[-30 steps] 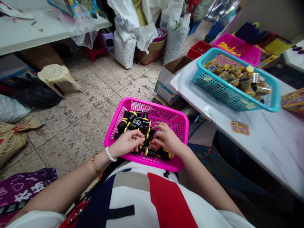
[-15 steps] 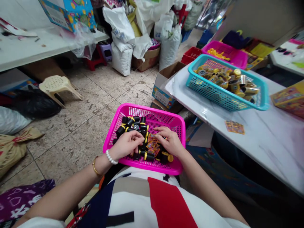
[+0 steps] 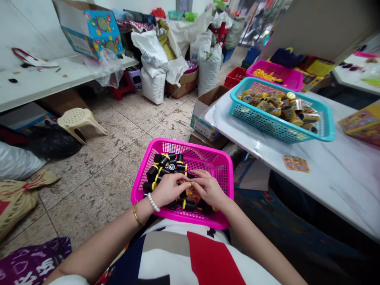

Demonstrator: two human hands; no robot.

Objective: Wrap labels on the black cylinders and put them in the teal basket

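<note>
A pink basket rests on my lap with several black cylinders with yellow rims inside it. Orange printed stickers or labels lie among them, partly covered by my hands. My left hand, with a pearl bracelet on its wrist, is closed in a pinch above the basket's middle. My right hand meets it there, its thumb and fingers pinched together. Fingertips of both hands touch or nearly touch. What lies between them is too small and hidden to make out.
On the marble-patterned table at right stand a turquoise basket of yellow-wrapped cylinders and a flat printed sheet. Behind is another pink basket with yellow pieces. A cream stool and white sacks occupy the floor.
My hands were apart over the basket and now meet at the fingertips. My left hand moved right, and my right hand's fingers closed inward. The camera view has tilted up slightly.
</note>
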